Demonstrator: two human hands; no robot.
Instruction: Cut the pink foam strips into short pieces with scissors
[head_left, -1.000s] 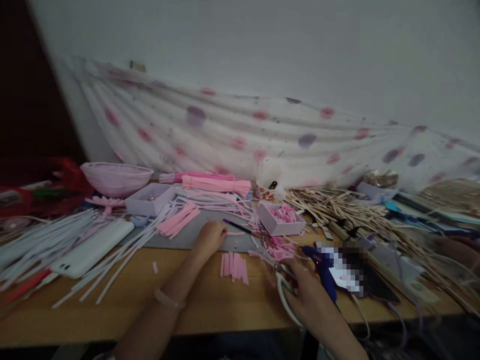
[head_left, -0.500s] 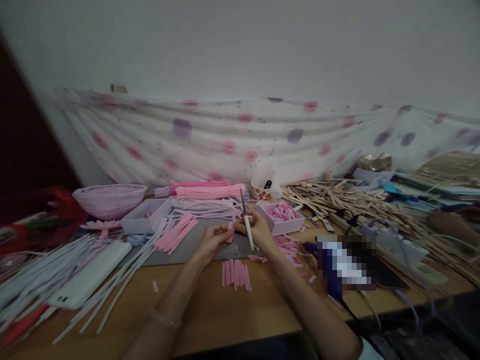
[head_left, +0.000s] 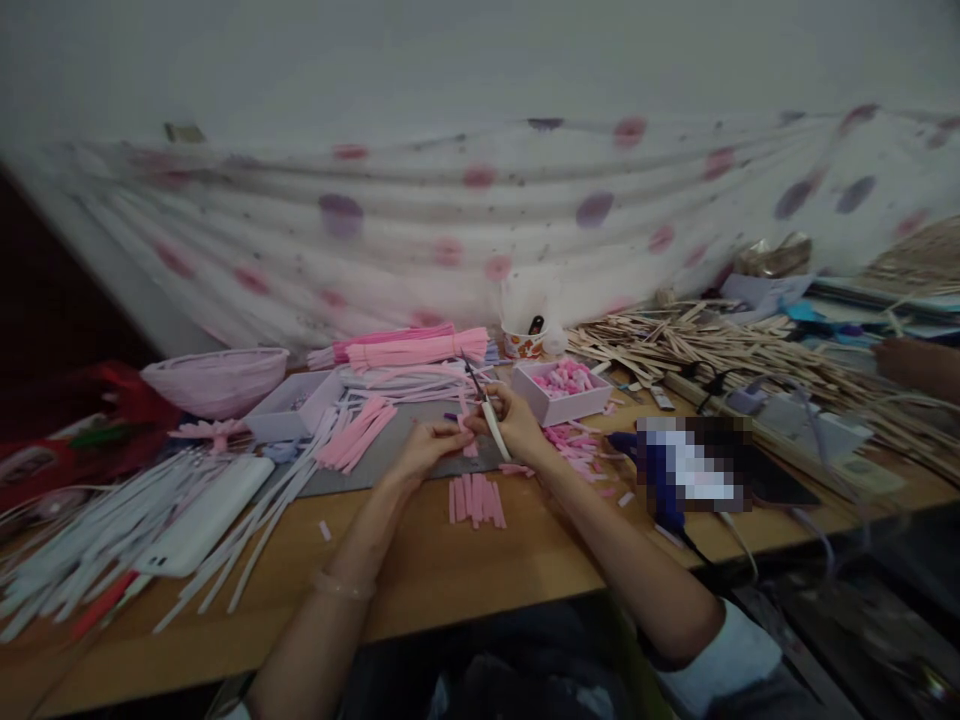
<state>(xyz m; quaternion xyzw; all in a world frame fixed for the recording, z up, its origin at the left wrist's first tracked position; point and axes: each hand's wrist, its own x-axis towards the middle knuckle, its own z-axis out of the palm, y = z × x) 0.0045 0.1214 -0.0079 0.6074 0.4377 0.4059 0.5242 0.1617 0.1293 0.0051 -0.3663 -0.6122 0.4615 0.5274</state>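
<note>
My left hand [head_left: 426, 450] is closed, pinching a short pink strip [head_left: 469, 440] between thumb and fingertips above the grey mat [head_left: 420, 475]. My right hand [head_left: 517, 425] grips scissors with white handles [head_left: 495, 430] and dark blades pointing up and away; its fingertips also meet the pink strip. Just in front of my hands, a row of short pink strips [head_left: 477, 500] lies on the wooden table. Longer pink strips [head_left: 358, 435] are piled left of my left hand. Small cut pink pieces [head_left: 574, 445] are scattered to the right of my right hand.
A white box of pink pieces [head_left: 559, 405] stands behind my right hand. To the left are another white box [head_left: 281, 425], a pink bowl [head_left: 217, 385] and a white phone [head_left: 206, 515]. Wooden sticks [head_left: 712, 345] cover the back right, where another person's hand [head_left: 919, 365] shows.
The camera view has tilted down, so the table sits higher in the picture. The scissors have tipped further left at the blade end. Both hands stay close together at the strip.
</note>
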